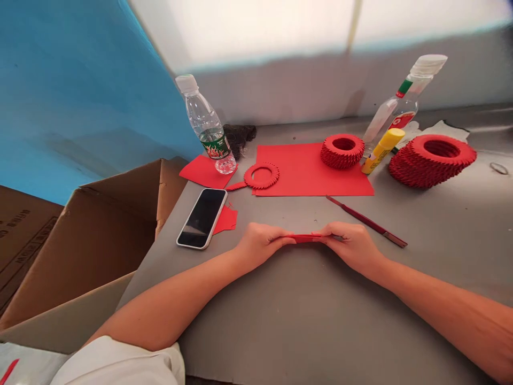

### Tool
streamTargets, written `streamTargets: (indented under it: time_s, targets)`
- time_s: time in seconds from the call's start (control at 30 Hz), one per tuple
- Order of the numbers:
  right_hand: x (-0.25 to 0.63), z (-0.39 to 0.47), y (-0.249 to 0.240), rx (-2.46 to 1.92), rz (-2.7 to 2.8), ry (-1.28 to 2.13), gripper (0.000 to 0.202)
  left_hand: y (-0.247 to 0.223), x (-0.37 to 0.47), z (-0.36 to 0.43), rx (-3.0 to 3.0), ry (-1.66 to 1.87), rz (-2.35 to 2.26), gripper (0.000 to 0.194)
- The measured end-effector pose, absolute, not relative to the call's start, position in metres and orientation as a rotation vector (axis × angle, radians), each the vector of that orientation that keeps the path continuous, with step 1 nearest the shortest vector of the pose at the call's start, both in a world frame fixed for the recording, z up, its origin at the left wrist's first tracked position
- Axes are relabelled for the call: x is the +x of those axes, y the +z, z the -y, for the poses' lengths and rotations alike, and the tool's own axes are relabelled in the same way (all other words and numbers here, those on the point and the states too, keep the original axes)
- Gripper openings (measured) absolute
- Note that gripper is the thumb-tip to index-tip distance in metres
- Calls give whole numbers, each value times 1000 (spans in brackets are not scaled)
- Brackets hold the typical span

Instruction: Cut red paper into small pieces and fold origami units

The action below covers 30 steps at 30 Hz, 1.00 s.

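Note:
Between my two hands is a narrow folded strip of red paper point(304, 238), held level just above the grey table. My left hand point(264, 240) pinches its left end between thumb and fingers. At the other end, my right hand point(347, 243) pinches it the same way. Beyond my right hand lies a dark red craft knife point(366, 220), slanting across the table. A flat red paper ring with a toothed edge point(274, 176) rests farther back, a short strip at its left side. Behind my hands are red paper sheets point(288, 166).
Stacked red toothed rings point(328, 160) and a taller stack point(412, 170) stand at the back right, with a yellow glue stick point(383, 149) and a glass bottle point(404, 107). Left are a phone point(202, 218), a water bottle point(212, 133) and an open cardboard box point(100, 230) beside the table.

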State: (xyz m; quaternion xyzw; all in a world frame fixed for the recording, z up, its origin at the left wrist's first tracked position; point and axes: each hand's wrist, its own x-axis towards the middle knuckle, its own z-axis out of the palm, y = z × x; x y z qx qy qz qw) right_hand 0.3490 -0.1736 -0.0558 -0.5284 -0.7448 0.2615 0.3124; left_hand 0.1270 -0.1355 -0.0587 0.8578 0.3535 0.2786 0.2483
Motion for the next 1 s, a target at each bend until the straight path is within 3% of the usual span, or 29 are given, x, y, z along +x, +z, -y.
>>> streamTargets:
  time_s: [0.17,0.53,0.67,0.8,0.9,1.0]
  targets:
    - [352,173,-53,-1467,1874,771,14,-60,129,133,2258,704,-941,18]
    - [350,167,-46,-1391,1400,1378,23,-48,133,134,1926,432,-1054,28]
    - [355,162,-52,-1499,1437,1479,25,-48,138,140,2351,583,-1041,30]
    - [359,160,-54,-1630,1815,1080,24,-58,141,143,2777,658,-730,16]
    - [361,162,-51,-1647,2042,587,16,-66,141,142,2825,637,-617,16]
    - [365,165,-51,-1461,2211,379,16,-70,140,142,2845,635,-624,17]
